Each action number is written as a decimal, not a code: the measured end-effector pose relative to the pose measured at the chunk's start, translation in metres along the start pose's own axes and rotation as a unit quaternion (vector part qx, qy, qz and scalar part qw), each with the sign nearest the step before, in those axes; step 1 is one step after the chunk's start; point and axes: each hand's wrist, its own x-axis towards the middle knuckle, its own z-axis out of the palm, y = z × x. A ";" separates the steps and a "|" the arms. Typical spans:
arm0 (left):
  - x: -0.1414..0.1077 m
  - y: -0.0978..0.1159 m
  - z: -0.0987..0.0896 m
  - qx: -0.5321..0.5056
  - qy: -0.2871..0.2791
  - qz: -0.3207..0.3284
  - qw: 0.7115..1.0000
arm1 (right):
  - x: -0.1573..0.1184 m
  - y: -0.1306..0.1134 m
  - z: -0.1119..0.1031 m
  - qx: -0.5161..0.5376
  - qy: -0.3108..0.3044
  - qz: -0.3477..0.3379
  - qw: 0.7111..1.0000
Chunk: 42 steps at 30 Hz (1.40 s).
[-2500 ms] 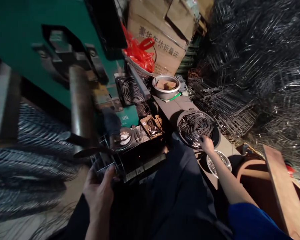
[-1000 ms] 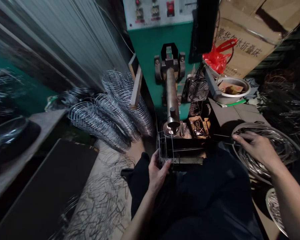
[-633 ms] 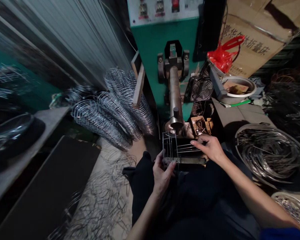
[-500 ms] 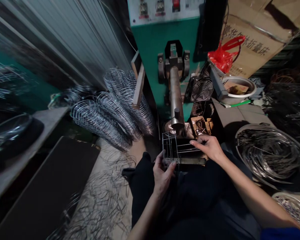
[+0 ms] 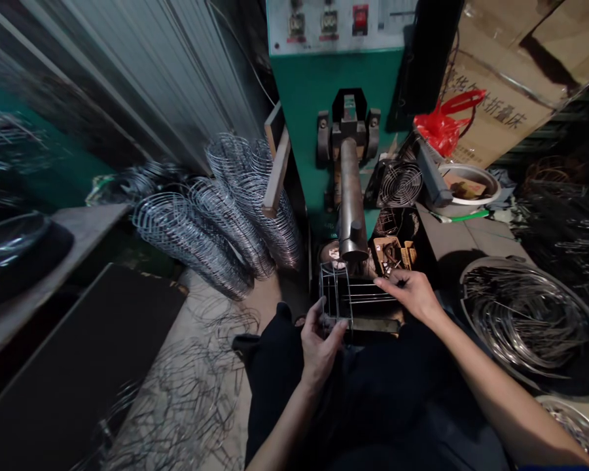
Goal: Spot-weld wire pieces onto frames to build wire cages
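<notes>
My left hand (image 5: 319, 340) grips the lower edge of a small wire frame (image 5: 336, 291), thumb on one side and fingers on the other. Several thin wires run sideways from this frame to my right hand (image 5: 415, 294), which pinches their right ends between thumb and fingers. Whether those wires are joined to the frame I cannot tell. Just beyond the frame, the round metal arm (image 5: 352, 203) of a green machine (image 5: 299, 118) points down towards me. The frame's top lies close to the arm's end, and contact between them is not clear.
Tall stacks of wire rings (image 5: 191, 242) stand left of the machine. Loose wire pieces (image 5: 186, 392) cover the floor. At right are a round tray (image 5: 466, 275) of wire rods and a white bowl (image 5: 493, 190). A yellow basket (image 5: 408, 254) sits behind my right hand.
The view has shifted slightly, so the machine appears a little lower and further right. Both hands keep their hold on the wire frame and wires, almost unmoved.
</notes>
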 end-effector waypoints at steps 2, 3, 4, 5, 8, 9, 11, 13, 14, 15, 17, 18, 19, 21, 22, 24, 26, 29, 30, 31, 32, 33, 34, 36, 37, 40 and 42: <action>0.002 0.000 0.001 -0.004 0.003 -0.001 1.000 | 0.002 0.000 0.000 0.004 -0.005 0.002 1.000; 0.003 0.000 0.002 -0.005 0.003 0.000 1.000 | 0.003 -0.001 0.000 0.008 -0.008 0.003 1.000; 0.004 0.001 0.002 -0.004 0.003 0.003 1.000 | 0.005 -0.001 0.000 0.012 -0.011 0.005 1.000; 0.006 0.001 0.003 -0.003 0.004 0.006 1.000 | 0.006 -0.002 0.000 0.016 -0.012 0.005 1.000; 0.011 0.003 0.005 0.006 0.009 0.017 1.000 | 0.012 -0.002 -0.001 0.023 -0.013 0.002 1.000; 0.012 0.004 0.007 0.005 0.009 0.018 1.000 | 0.013 -0.002 -0.001 0.022 -0.012 0.000 1.000; 0.014 0.007 0.009 -0.001 0.008 0.017 1.000 | 0.017 0.000 -0.002 0.020 -0.010 0.003 1.000; 0.015 0.010 0.012 -0.010 0.005 0.014 1.000 | 0.019 0.003 -0.002 0.019 -0.008 0.007 1.000; 0.016 0.011 0.013 -0.014 0.004 0.012 1.000 | 0.020 0.005 -0.002 0.019 -0.009 0.007 1.000; 0.016 0.012 0.014 -0.018 0.005 0.011 1.000 | 0.021 0.007 -0.003 0.021 -0.010 0.006 1.000; 0.017 0.012 0.016 -0.025 0.006 0.011 1.000 | 0.023 0.009 -0.003 0.023 -0.013 0.003 1.000; 0.017 0.012 0.017 -0.027 0.007 0.012 1.000 | 0.024 0.010 -0.003 0.024 -0.014 0.003 1.000; 0.018 0.012 0.017 -0.028 0.006 0.012 1.000 | 0.024 0.010 -0.003 0.024 -0.014 0.004 1.000; 0.019 0.012 0.018 -0.026 0.004 0.012 1.000 | 0.025 0.008 -0.004 0.025 -0.012 0.007 1.000; 0.020 0.012 0.017 -0.023 0.004 0.012 1.000 | 0.026 0.007 -0.004 0.024 -0.011 0.008 1.000; 0.021 0.011 0.017 -0.015 0.007 0.013 1.000 | 0.026 0.004 -0.004 0.021 -0.012 0.008 1.000; 0.022 0.009 0.017 -0.012 0.008 0.015 1.000 | 0.026 0.001 -0.004 0.017 -0.011 0.006 1.000; 0.023 0.008 0.017 -0.016 0.008 0.014 1.000 | 0.027 0.001 -0.005 0.008 -0.003 0.001 1.000; 0.023 0.008 0.016 -0.016 0.008 0.012 1.000 | 0.027 0.004 -0.007 0.007 -0.003 0.000 1.000; 0.023 0.008 0.016 -0.015 0.006 0.010 1.000 | 0.027 0.008 -0.008 0.013 -0.008 -0.001 1.000; 0.023 0.009 0.015 -0.012 0.001 0.009 1.000 | 0.027 0.014 -0.010 0.028 -0.022 -0.001 0.999; 0.023 0.010 0.014 -0.008 -0.004 0.011 1.000 | 0.027 0.021 -0.012 0.053 -0.039 0.000 0.998; 0.022 0.011 0.013 -0.003 -0.008 0.013 1.000 | 0.027 0.028 -0.014 0.084 -0.056 0.003 0.995; 0.022 0.013 0.011 0.010 -0.012 0.020 1.000 | 0.026 0.041 -0.016 0.144 -0.074 0.012 0.987; 0.023 0.013 0.010 0.019 -0.010 0.023 1.000 | 0.025 0.046 -0.015 0.166 -0.072 0.017 0.983; 0.024 0.011 0.008 0.044 -0.002 0.029 0.999 | 0.026 0.049 -0.010 0.204 -0.050 0.029 0.977; 0.024 0.007 0.009 0.048 0.001 0.034 0.998 | 0.026 0.045 -0.006 0.215 -0.038 0.032 0.975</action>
